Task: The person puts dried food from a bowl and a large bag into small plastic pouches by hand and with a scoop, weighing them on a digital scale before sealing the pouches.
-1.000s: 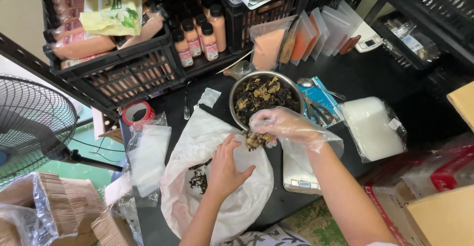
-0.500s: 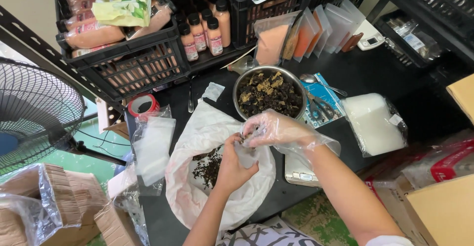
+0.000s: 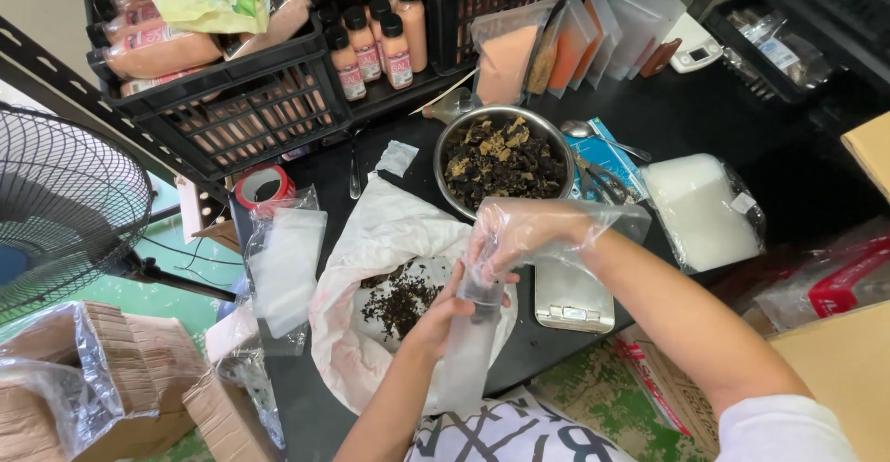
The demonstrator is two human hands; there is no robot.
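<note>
right hand (image 3: 519, 235) in loose clear glove, at 12 o'clock a sec ago w/ a pinch lifted from steel bowl (image 3: 502, 161), now down over mouth of small clear pouch (image 3: 471, 351), fingers bunched into the opening, prob. dropping dark dried bits in. left hand (image 3: 440, 314), bare, before flat on white bag (image 3: 371, 267), now wrapped round pouch neck just below at 7 o'clock, holding it upright above the bag's dark pile (image 3: 399, 297). pouch nr centre front, small scale (image 3: 573, 300) at its 3 o'clock; looks mid-fill, not yet full.
</note>
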